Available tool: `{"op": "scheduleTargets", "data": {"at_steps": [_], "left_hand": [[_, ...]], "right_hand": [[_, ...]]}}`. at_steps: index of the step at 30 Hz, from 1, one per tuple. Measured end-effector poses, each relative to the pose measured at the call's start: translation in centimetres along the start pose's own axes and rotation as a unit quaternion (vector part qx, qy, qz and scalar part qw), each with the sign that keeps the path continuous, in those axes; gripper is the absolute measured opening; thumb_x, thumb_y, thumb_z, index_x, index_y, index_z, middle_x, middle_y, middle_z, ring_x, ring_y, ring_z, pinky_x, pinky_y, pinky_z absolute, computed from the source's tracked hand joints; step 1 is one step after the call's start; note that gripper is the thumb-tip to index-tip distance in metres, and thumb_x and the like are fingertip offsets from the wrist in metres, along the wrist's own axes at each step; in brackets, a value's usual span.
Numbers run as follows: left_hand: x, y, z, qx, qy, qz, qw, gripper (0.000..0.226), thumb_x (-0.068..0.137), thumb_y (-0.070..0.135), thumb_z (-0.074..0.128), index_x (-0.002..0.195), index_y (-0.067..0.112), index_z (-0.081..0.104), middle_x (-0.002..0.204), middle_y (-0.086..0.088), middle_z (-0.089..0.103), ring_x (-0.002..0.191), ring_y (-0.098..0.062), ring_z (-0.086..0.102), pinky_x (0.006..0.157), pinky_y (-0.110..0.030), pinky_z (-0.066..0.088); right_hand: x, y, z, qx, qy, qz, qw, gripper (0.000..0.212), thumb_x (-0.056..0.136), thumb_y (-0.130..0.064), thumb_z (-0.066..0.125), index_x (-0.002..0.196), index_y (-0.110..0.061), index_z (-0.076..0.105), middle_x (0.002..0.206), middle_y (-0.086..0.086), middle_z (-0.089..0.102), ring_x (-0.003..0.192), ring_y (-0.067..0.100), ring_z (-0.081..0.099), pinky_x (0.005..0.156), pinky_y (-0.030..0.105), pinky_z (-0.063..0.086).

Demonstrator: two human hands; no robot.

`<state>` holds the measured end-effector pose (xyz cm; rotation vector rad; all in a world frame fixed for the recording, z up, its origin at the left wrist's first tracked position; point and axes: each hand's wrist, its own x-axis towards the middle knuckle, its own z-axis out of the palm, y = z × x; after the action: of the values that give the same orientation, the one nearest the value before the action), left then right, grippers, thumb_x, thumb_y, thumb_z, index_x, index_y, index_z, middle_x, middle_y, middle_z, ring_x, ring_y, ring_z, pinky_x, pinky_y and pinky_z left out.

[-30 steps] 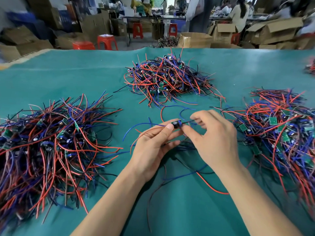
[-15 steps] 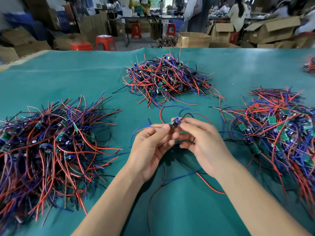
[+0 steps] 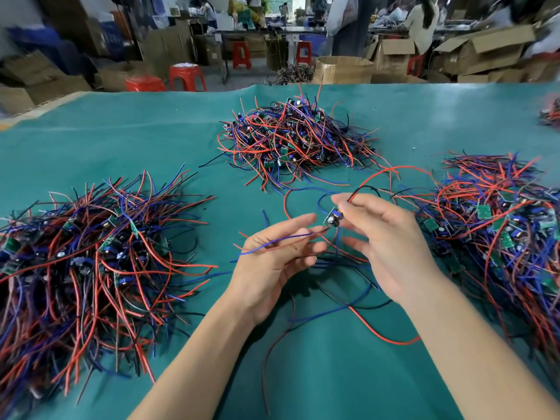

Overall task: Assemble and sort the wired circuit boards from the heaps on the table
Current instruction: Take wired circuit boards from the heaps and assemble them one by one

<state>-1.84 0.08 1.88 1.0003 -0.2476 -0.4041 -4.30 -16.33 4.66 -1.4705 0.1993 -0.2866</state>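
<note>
Circuit board (image 3: 333,219), small and green, pinched by right hand (image 3: 391,241); left hand (image 3: 272,256) loosely open under thin blue wire (image 3: 272,242).

A single wide-angle view is taken from head height, angled forward and down across a green table (image 3: 91,140). Both forearms are seen close below; a workshop background is seen far beyond, blurred.
</note>
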Motion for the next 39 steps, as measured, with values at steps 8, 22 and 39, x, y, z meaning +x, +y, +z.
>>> {"op": "scheduleTargets", "data": {"at_steps": [8, 22, 39], "left_hand": [[-0.1, -0.5, 0.4, 0.098, -0.024, 0.011, 0.995, 0.007, 0.081, 0.022, 0.075, 0.084, 0.017, 0.078, 0.068, 0.0, 0.062, 0.062, -0.01, 0.052, 0.061, -0.022, 0.041], [-0.2, -0.5, 0.5, 0.158, -0.068, -0.016, 0.985, 0.022, 0.086, 0.02, 0.057, 0.073, 0.015, 0.074, 0.077, -0.005, 0.068, 0.058, -0.014, 0.051, 0.058, -0.024, 0.043], [-0.3, -0.7, 0.4, 0.234, -0.106, -0.007, 0.966, 0.018, 0.085, 0.024, 0.06, 0.072, 0.015, 0.07, 0.064, -0.01, 0.052, 0.056, -0.014, 0.049, 0.058, -0.02, 0.042]], "right_hand": [[-0.7, 0.8, 1.3, -0.017, -0.07, 0.019, 0.997, 0.012, 0.09, -0.013, 0.072, 0.089, -0.02, 0.082, 0.104, 0.001, 0.079, 0.094, 0.014, 0.071, 0.092, 0.046, 0.057], [0.6, 1.7, 0.0, -0.063, 0.079, -0.04, 0.994, 0.011, 0.077, -0.022, 0.086, 0.069, -0.022, 0.079, 0.063, -0.005, 0.068, 0.055, 0.007, 0.054, 0.052, 0.022, 0.043], [2.4, 1.2, -4.7, -0.04, 0.286, -0.119, 0.95, 0.016, 0.088, -0.024, 0.076, 0.073, -0.021, 0.073, 0.057, -0.006, 0.065, 0.041, 0.007, 0.052, 0.043, 0.022, 0.043]]}}
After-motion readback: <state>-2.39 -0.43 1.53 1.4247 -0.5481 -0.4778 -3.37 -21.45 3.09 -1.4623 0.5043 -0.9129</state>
